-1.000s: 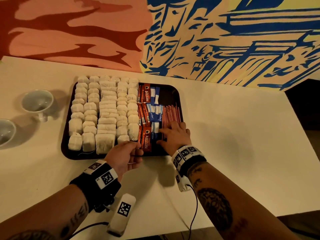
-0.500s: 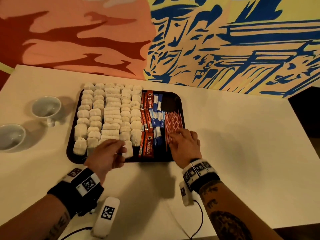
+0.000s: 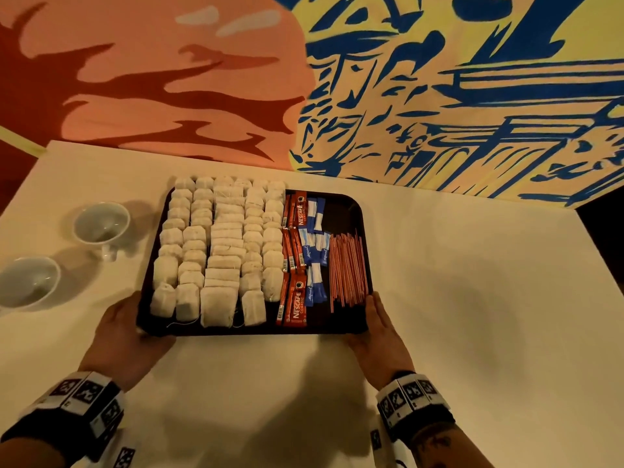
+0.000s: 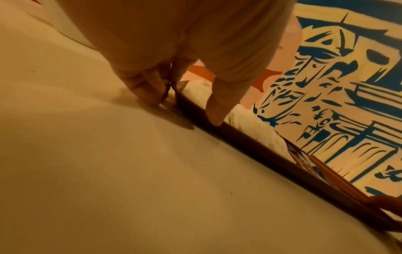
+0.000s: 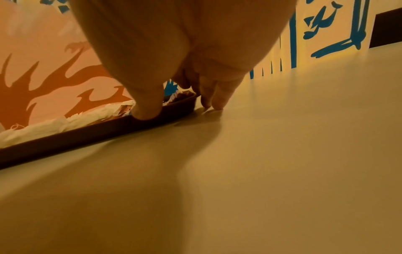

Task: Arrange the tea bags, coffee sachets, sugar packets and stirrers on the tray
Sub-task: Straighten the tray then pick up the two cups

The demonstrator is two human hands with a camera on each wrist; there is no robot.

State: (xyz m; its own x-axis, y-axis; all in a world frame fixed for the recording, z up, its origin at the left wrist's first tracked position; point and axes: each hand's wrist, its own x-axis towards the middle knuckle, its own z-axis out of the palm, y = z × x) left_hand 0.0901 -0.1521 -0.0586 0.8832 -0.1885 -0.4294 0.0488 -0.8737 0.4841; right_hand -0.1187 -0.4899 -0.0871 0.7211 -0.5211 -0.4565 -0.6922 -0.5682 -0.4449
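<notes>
A dark tray (image 3: 337, 327) lies on the white table. It holds several rows of white tea bags (image 3: 216, 251) at left, red coffee sachets (image 3: 296, 238), blue-and-white sugar packets (image 3: 318, 253) and a bundle of orange stirrers (image 3: 347, 268) at right. My left hand (image 3: 130, 319) grips the near left corner, its thumb on the rim (image 4: 261, 147) and the fingers (image 4: 150, 96) curled down beside it. At the near right corner my right hand (image 3: 376, 319) grips the same way: thumb on the rim (image 5: 87, 135), fingers (image 5: 215, 101) touching the table alongside.
Two white cups (image 3: 101, 224) (image 3: 28, 282) stand left of the tray. Bare table (image 3: 472, 298) stretches to the right and in front. A painted wall (image 3: 439, 96) rises right behind the table's far edge.
Both hands came off the items on the tray. The left one moved out to the near left corner, the right one to the near right corner, and each now grips the rim.
</notes>
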